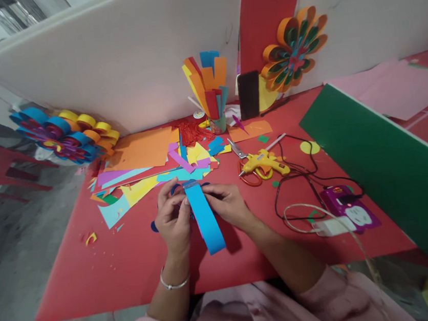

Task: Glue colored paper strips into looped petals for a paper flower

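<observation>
Between my two hands is a blue paper strip (205,220), bent into a long loop that hangs toward me. My left hand (174,216) pinches its left edge near the far end. On the right edge, my right hand (227,205) grips it with thumb and fingers. A shiny band, perhaps tape or glue, crosses the strip's far end. Dark blue round paper pieces (154,226) peek out behind and beside my left hand, mostly hidden. Right of my hands lie a yellow glue gun (264,162) and scissors (239,150) with red handles.
Coloured paper scraps (140,189) and orange sheets (139,148) cover the table's back left. A cup of paper strips (217,124) and a phone (249,94) stand behind. Cables run to a purple extension box (348,207). A green board (385,167) leans at right. Paper flowers (296,50) hang on both sides.
</observation>
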A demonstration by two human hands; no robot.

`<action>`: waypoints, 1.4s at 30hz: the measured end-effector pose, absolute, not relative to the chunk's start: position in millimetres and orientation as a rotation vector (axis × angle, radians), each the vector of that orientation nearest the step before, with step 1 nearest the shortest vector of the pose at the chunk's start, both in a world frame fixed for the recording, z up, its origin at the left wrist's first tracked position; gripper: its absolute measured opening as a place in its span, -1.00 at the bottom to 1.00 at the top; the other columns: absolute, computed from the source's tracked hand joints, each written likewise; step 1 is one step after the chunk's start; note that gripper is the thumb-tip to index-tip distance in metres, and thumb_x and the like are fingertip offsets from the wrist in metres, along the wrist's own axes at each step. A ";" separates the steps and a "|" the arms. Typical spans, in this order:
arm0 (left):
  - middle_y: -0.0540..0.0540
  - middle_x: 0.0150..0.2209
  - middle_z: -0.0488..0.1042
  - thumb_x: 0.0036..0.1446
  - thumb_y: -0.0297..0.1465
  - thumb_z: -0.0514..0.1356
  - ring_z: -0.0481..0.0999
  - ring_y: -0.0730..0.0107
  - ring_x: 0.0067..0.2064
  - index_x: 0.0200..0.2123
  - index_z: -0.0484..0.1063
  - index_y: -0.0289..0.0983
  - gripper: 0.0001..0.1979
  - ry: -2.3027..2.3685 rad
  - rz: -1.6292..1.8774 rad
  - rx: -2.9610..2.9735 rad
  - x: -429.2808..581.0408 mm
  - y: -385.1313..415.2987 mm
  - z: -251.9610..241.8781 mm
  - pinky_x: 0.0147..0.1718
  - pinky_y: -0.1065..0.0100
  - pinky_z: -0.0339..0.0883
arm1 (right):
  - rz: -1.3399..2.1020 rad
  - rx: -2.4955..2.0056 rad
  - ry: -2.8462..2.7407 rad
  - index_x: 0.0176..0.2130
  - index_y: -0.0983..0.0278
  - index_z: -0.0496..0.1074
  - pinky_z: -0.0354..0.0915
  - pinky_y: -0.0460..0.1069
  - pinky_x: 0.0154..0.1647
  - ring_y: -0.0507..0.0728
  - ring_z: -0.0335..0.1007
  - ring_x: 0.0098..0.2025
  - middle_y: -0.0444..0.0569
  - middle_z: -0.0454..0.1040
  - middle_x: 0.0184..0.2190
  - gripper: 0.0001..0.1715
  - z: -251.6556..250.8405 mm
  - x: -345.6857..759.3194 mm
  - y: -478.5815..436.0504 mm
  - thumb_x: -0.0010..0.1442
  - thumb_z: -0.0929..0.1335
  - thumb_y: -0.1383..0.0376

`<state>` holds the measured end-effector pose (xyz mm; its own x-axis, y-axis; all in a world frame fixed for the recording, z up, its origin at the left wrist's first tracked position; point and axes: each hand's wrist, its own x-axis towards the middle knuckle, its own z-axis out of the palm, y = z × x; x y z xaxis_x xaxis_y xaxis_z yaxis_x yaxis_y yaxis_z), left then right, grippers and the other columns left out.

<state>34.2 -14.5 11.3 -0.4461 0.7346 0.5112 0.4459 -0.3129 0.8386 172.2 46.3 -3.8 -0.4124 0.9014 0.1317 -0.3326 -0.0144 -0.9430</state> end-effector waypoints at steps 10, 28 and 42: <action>-0.11 0.20 0.54 0.29 -0.33 0.35 0.53 0.15 0.23 -0.32 0.62 -0.18 -0.88 1.663 1.848 1.479 33.9 -14.7 10.4 0.19 0.11 0.49 | 1.634 -0.656 -1.285 -0.17 0.18 0.73 0.44 -0.05 -0.30 0.07 0.50 -0.35 -0.08 0.65 -0.35 -0.62 -1.6 173.3 45.3 0.24 0.47 -0.02; -0.11 0.20 0.54 0.29 -0.34 0.35 0.53 0.18 0.22 -0.34 0.62 -0.19 -0.87 1.661 1.854 1.472 34.3 -14.9 11.6 0.21 0.14 0.44 | 1.637 -0.673 -1.273 -0.17 0.19 0.73 0.43 -0.07 -0.28 0.06 0.51 -0.34 -0.09 0.66 -0.34 -0.67 -2.1 173.2 45.5 0.22 0.49 0.04; -0.10 0.20 0.54 0.28 -0.40 0.36 0.54 0.26 0.21 -0.31 0.64 -0.18 -0.92 1.598 1.890 1.486 32.9 -14.2 8.6 0.17 0.23 0.49 | 1.664 -0.617 -1.216 -0.19 0.19 0.74 0.40 -0.10 -0.27 0.05 0.53 -0.29 -0.10 0.68 -0.33 -0.76 1.2 172.3 45.1 0.21 0.49 0.14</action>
